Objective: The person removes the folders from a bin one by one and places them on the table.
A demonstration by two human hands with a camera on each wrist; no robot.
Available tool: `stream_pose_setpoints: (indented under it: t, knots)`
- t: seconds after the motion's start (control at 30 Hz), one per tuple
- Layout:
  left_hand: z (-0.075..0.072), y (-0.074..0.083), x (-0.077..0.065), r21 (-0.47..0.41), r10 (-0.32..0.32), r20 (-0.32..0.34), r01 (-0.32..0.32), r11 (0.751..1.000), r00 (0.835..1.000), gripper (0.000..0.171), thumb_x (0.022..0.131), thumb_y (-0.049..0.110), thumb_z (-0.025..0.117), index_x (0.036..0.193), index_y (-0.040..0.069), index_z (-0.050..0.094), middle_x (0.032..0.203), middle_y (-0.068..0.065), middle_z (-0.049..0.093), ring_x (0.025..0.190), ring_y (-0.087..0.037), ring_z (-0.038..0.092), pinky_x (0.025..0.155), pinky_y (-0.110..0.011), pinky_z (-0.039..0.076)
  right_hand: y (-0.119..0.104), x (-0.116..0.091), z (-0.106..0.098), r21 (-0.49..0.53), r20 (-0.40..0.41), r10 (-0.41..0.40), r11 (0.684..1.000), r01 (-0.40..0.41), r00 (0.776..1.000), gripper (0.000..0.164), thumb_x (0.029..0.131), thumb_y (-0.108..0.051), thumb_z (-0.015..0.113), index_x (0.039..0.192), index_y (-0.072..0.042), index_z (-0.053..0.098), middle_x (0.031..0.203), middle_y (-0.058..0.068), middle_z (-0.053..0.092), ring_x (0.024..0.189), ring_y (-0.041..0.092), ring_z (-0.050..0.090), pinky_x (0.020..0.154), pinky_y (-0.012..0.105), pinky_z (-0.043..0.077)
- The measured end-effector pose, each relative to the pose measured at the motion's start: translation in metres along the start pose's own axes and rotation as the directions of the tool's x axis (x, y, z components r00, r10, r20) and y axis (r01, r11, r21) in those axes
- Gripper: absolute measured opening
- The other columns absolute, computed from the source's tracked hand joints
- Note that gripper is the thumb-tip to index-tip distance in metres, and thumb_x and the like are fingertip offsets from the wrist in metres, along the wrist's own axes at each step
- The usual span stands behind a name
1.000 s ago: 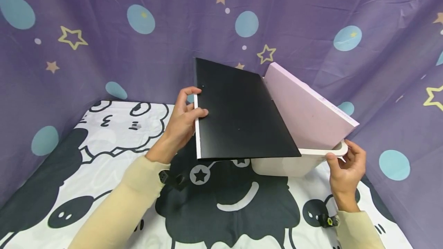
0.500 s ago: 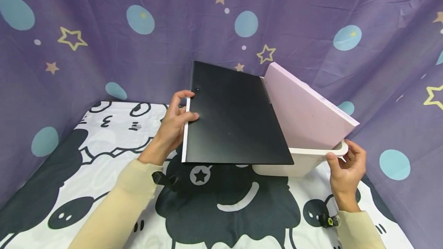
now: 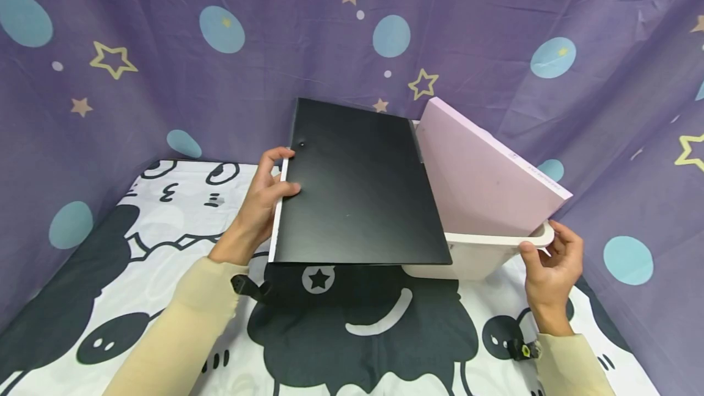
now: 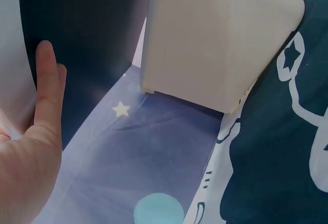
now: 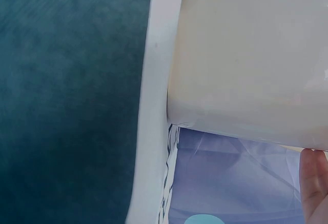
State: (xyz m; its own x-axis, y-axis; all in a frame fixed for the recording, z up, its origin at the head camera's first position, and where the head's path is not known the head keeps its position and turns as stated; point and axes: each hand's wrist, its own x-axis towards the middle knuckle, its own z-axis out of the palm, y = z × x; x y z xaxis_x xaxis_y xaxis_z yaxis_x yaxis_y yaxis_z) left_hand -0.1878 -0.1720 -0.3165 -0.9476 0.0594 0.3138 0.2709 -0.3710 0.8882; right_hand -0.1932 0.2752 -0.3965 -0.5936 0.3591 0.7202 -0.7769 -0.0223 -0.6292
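Note:
In the head view a large flat black folder (image 3: 363, 194) with a white left edge tilts at the centre. My left hand (image 3: 255, 203) grips that edge, thumb on top and other fingers at or behind the edge. The folder overlaps the left part of a white plastic bin (image 3: 467, 258). Leaning up out of the bin is a thick pink book-like slab (image 3: 484, 182) with small print along its pale edge. At the bin's right corner my right hand (image 3: 555, 274) pinches the rim. The bin's outer wall (image 5: 251, 55) fills much of the right wrist view, fingertips (image 5: 313, 175) at its lower edge.
A cloth (image 3: 407, 353) printed with black and white cartoon sheep covers the surface below. Close behind the bin hangs a purple curtain (image 3: 308, 29) with stars and blue ovals, continuing down both sides.
My left hand has drawn the black folder leftward and lowered it slightly, showing more of the pink slab and bin rim. The right hand keeps its grip on the bin.

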Motion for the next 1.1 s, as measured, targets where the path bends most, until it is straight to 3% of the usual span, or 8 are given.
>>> stream_pose_setpoints:
  t: [0.33, 0.93, 1.1]
  knots:
    - [-0.016, -0.004, -0.003, 0.044, 0.015, -0.038, -0.013, 0.999, 0.999, 0.053, 0.081, -0.012, 0.044, 0.122, 0.021, 0.043, 0.088, -0.005, 0.060, 0.068, -0.015, 0.063, 0.058, -0.028, 0.053, 0.003, 0.001, -0.002, 0.022, 0.000, 0.003, 1.000, -0.003, 1.000, 0.067, 0.072, -0.004, 0.082, 0.124, 0.017, 0.045, 0.105, 0.020, 0.063, 0.083, 0.018, 0.061, 0.068, 0.019, 0.052]
    - [-0.040, -0.002, -0.009, 0.041, 0.000, -0.043, 0.001, 0.999, 0.999, 0.052, 0.083, -0.012, 0.037, 0.124, 0.021, 0.043, 0.106, -0.005, 0.055, 0.082, -0.013, 0.062, 0.068, -0.025, 0.053, 0.004, 0.002, -0.003, 0.008, 0.004, 0.002, 1.000, -0.002, 1.000, 0.066, 0.072, -0.005, 0.082, 0.124, 0.015, 0.046, 0.105, 0.020, 0.063, 0.084, 0.018, 0.061, 0.067, 0.019, 0.052]
    - [-0.045, -0.001, -0.010, 0.061, 0.021, -0.057, -0.018, 0.998, 0.998, 0.052, 0.083, -0.011, 0.038, 0.123, 0.021, 0.044, 0.112, -0.005, 0.050, 0.088, -0.012, 0.059, 0.074, -0.023, 0.051, 0.005, 0.002, -0.003, 0.013, 0.008, 0.001, 1.000, -0.001, 1.000, 0.067, 0.072, -0.006, 0.082, 0.124, 0.015, 0.045, 0.105, 0.020, 0.063, 0.084, 0.018, 0.061, 0.068, 0.019, 0.051]
